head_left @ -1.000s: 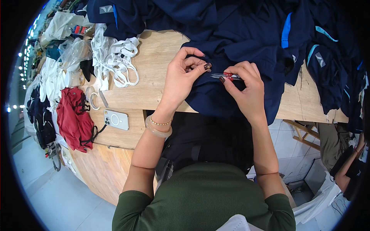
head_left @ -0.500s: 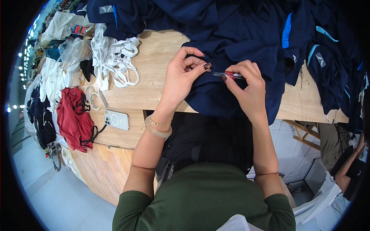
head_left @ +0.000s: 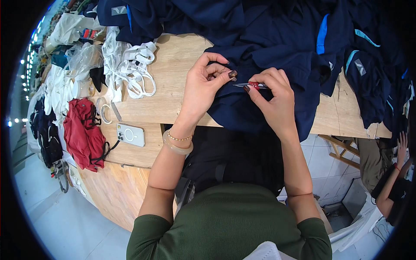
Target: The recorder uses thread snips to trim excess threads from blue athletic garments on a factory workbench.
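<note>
Our right hand [head_left: 279, 99] pinches small red-handled thread snips [head_left: 256, 85] above the navy garment [head_left: 247, 115]; whether our left hand [head_left: 203, 84] grips anything we cannot tell. The blades point left toward its thumb, long axis nearly level across us. We'd best cut shallowly, tips clear of skin and cloth.

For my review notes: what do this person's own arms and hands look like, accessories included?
Short, dark green ribbed-fabric sleeves end above the elbows; no gloves are worn. A thin gold-toned beaded bracelet and a pale, smooth round bangle circle the left wrist; the right wrist has neither. Dark polish shows on the thumbnails of the left hand and right hand.
</note>
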`<state>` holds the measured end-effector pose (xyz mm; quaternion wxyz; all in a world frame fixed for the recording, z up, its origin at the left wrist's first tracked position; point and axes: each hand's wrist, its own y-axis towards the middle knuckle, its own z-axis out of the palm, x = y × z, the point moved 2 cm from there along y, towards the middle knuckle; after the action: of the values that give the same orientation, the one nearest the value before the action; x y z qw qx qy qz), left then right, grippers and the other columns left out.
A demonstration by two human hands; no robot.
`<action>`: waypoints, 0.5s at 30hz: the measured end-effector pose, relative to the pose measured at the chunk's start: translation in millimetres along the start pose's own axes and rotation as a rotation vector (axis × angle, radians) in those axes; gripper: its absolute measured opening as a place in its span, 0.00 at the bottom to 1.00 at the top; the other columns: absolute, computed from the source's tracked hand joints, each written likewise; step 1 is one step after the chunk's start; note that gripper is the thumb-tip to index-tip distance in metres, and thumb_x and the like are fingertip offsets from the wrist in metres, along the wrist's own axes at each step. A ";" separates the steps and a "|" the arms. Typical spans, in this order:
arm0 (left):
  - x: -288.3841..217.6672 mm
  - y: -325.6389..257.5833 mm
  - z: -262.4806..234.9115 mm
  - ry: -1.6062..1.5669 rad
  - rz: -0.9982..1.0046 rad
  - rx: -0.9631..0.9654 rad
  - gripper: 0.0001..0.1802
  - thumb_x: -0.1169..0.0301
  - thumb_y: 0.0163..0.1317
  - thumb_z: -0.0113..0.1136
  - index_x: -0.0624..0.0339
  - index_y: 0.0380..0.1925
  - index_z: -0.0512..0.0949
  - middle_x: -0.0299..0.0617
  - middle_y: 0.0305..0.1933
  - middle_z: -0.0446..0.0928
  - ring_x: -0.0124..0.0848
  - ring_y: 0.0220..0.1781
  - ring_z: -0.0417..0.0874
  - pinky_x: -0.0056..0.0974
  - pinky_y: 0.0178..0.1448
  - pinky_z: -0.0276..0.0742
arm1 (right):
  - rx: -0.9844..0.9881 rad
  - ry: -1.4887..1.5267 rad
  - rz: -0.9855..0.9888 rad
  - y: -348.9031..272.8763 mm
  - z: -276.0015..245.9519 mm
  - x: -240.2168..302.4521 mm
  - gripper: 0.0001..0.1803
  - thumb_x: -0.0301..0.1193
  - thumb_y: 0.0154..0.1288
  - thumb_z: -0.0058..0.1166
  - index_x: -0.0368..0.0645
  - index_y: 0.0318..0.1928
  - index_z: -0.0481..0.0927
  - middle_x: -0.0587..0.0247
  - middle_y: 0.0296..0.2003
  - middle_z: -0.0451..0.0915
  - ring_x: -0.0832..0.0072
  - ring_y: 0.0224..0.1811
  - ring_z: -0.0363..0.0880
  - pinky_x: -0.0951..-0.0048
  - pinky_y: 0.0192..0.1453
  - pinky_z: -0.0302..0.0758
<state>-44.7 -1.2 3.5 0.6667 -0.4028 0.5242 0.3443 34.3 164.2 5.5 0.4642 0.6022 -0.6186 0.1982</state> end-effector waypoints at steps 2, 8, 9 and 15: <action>0.3 -0.1 -0.2 0.003 0.000 0.001 0.15 0.85 0.61 0.60 0.64 0.47 0.71 0.41 0.37 0.81 0.23 0.41 0.81 0.26 0.50 0.77 | 0.001 -0.004 -0.003 -0.3 -0.9 -0.5 0.08 0.24 0.51 0.66 0.39 0.33 0.81 0.67 0.29 0.76 0.70 0.34 0.69 0.72 0.38 0.68; 0.9 -0.2 -0.7 -0.025 -0.002 0.012 0.15 0.85 0.61 0.60 0.64 0.47 0.70 0.41 0.37 0.81 0.23 0.41 0.81 0.26 0.50 0.77 | 0.004 -0.015 -0.013 0.6 -2.5 2.3 0.08 0.24 0.50 0.66 0.39 0.33 0.81 0.67 0.29 0.76 0.70 0.34 0.70 0.72 0.38 0.68; 0.6 -0.3 -0.5 -0.033 -0.004 0.012 0.15 0.85 0.61 0.60 0.64 0.47 0.70 0.40 0.37 0.81 0.23 0.41 0.81 0.26 0.50 0.77 | 0.004 -0.015 -0.013 0.9 -2.0 2.7 0.08 0.24 0.50 0.66 0.39 0.33 0.81 0.67 0.29 0.76 0.70 0.34 0.70 0.72 0.38 0.68; 0.6 -0.3 -0.4 -0.032 -0.004 0.011 0.15 0.84 0.61 0.60 0.64 0.46 0.70 0.40 0.36 0.81 0.23 0.40 0.81 0.26 0.50 0.77 | -0.001 -0.072 -0.068 3.2 1.8 7.8 0.08 0.25 0.49 0.65 0.40 0.32 0.81 0.67 0.29 0.75 0.69 0.34 0.70 0.72 0.40 0.68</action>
<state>-44.5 -1.6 2.8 0.6779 -0.3947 0.5145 0.3463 32.0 159.0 12.0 0.4482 0.6295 -0.6142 0.1601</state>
